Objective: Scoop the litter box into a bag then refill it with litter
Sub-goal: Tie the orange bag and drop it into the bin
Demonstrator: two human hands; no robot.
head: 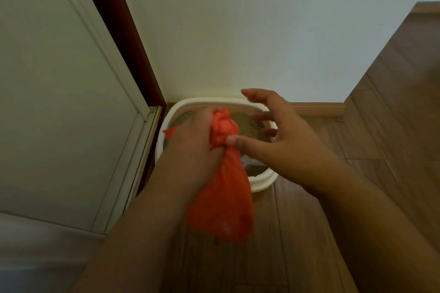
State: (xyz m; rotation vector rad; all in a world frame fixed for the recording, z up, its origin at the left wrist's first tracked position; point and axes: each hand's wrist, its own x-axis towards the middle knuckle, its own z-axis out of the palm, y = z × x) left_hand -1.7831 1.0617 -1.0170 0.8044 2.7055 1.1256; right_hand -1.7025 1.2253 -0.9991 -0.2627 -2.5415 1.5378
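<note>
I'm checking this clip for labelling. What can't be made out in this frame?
- Contents of the orange bag, head view: opaque plastic, bunched neck gripped by the left hand.
- Near half of the litter box: covered by bag and both hands; the right hand is motion-blurred.
- A pale item inside the box by the bag: too hidden to identify.
- No scoop or litter supply in view.
</note>
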